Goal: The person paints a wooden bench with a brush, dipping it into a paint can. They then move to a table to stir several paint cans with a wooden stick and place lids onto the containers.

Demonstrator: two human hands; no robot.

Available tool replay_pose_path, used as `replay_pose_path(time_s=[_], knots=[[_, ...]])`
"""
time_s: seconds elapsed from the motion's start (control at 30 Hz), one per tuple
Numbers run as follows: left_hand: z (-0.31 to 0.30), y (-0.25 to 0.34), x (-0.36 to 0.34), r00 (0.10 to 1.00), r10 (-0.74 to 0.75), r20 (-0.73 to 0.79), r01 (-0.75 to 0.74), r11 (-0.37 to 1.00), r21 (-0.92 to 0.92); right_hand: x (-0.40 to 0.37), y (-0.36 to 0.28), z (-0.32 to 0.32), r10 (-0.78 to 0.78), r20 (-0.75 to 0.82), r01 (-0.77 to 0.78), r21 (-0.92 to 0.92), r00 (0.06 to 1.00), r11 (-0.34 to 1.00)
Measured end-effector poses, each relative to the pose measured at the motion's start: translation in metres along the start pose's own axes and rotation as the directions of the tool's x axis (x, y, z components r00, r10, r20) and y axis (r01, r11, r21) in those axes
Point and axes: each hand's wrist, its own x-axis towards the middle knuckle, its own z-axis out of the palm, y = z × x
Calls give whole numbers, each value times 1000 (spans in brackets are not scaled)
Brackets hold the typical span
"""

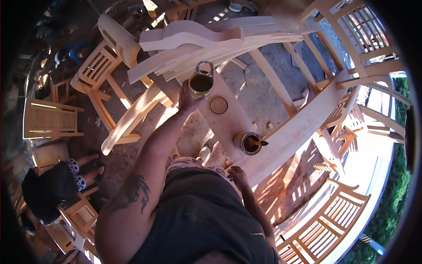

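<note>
Co-worker: left of our left hand and well apart from it, a person (50, 189) sits low among chairs; we see no clash with our reach from there.
Slatted chair: just left of our left hand, beyond the forearm, a chair (99, 66) tilts among loose wooden parts; an elbow swung wide could knock it.
Left hand: our left hand (188, 99) is clamped around the side of a container (201, 86) of dark liquid, raised over the narrow board (228, 105). Its open mouth faces us, so a tipped wrist or a slick wall could spill it.
Faceted rim: a pale, many-sided rim (205, 66) shows at the container's far edge; we cannot tell whether it is a second vessel. If it is loose, it might slip.
Curved boards: just beyond our left hand, bare pale boards (193, 42) lie stacked; drips from the container could stain them, and a bump could slide the uneven pile.
Round lid: right of our left hand, a lid (218, 105) lies flat on the narrow board; a vessel set partly on it could rock.
Right hand: our right hand (238, 176) hangs near our waist, fingers bent, with nothing visible in it; we cannot tell whether the fingertips meet.
Open can: just beyond our right hand, a can (243, 144) stands open, a brush-like tool (255, 142) leaning out over its rim; a sleeveless arm brushing that handle could topple both.
</note>
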Motion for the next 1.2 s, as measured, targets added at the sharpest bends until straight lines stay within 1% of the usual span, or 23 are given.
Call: replay_pose_path(time_s=[0.03, 0.07, 0.17, 0.2, 0.27, 0.3, 0.33, 0.37, 0.43, 0.5, 0.53, 0.63, 0.7, 0.73, 0.8, 0.87, 0.9, 0.93, 0.97, 1.0, 1.07, 1.17, 1.2], knots=[[0, -10, -8, 999, 45, -23, -42, 994, 99, -6, 4, -5, 2, -34, -3, -46, 999, 999], [0, -18, -18, 997, -80, -21, 82, 992, 92, -11, 8, -11, 2, -68, -8, -90, 998, 996], [-6, -51, -56, 990, -140, 6, 134, 955, 264, -6, 24, -23, -31, -112, 15, -142, 993, 990], [-8, -57, -71, 942, -323, 85, 308, 939, 155, -3, 25, -25, -58, -122, 39, -156, 991, 987], [-18, -42, -98, 762, -606, 229, 620, 785, 15, 15, 37, -34, -124, -90, 103, -206, 988, 973], [-10, -57, -108, 644, -705, 296, 744, 668, -28, 22, 40, -34, -156, -73, 135, -232, 985, 963], [6, -69, -119, 548, -743, 384, 834, 518, -189, 22, 28, -32, -115, -95, 93, -214, 989, 972], [16, -60, -122, 469, -748, 470, 881, 355, -314, 30, 27, -31, -183, -58, 161, -277, 981, 947], [43, -28, -124, 413, -673, 614, 885, 138, -445, 50, 36, -36, -315, 32, 301, -403, 948, 864], [64, 9, -120, 394, -582, 711, 868, -19, -497, 32, 11, -35, -195, -56, 173, -273, 979, 946], [65, 20, -117, 405, -572, 713, 858, -31, -513, 35, -8, -27, -145, -61, 129, -214, 988, 968], [48, 34, -118, 438, -575, 691, 841, -9, -541, 34, 0, -37, -107, -82, 105, -30, 991, 994], [21, 32, -126, 473, -576, 667, 849, 96, -519, 28, 5, -40, -56, -61, 51, -71, 997, 996], [5, 27, -133, 501, -574, 647, 853, 200, -483, 36, 31, -51, -159, 34, 163, -195, 987, 967], [-25, 7, -148, 597, -537, 596, 799, 464, -382, 34, 26, -47, -266, 147, 304, -450, 953, 840], [-72, -3, -176, 800, -485, 354, 565, 807, -172, 30, 10, -33, -331, 255, 414, -649, 909, 638], [-88, -23, -186, 798, -528, 291, 567, 821, -63, 38, 8, -26, -373, 341, 499, -694, 863, 520], [-102, -47, -198, 792, -565, 230, 570, 820, 50, 60, 21, -19, -386, 356, 522, -652, 851, 549], [-134, -47, -207, 832, -518, 197, 521, 853, 45, 74, 27, -13, -397, 369, 541, -610, 841, 579], [-150, -61, -220, 782, -610, 131, 616, 788, -7, 79, 16, -1, -464, 509, 678, -646, 725, 350], [-184, -79, -257, 753, -657, -16, 656, 753, -43, 65, -37, 43, -297, 412, 501, -595, 862, 628], [-227, -118, -319, 635, -767, -93, 769, 639, -18, 68, -83, 90, -190, 367, 354, -456, 911, 817], [-237, -142, -351, 679, -726, -103, 731, 682, 17, 87, -81, 98, -192, 374, 344, -400, 907, 850]])
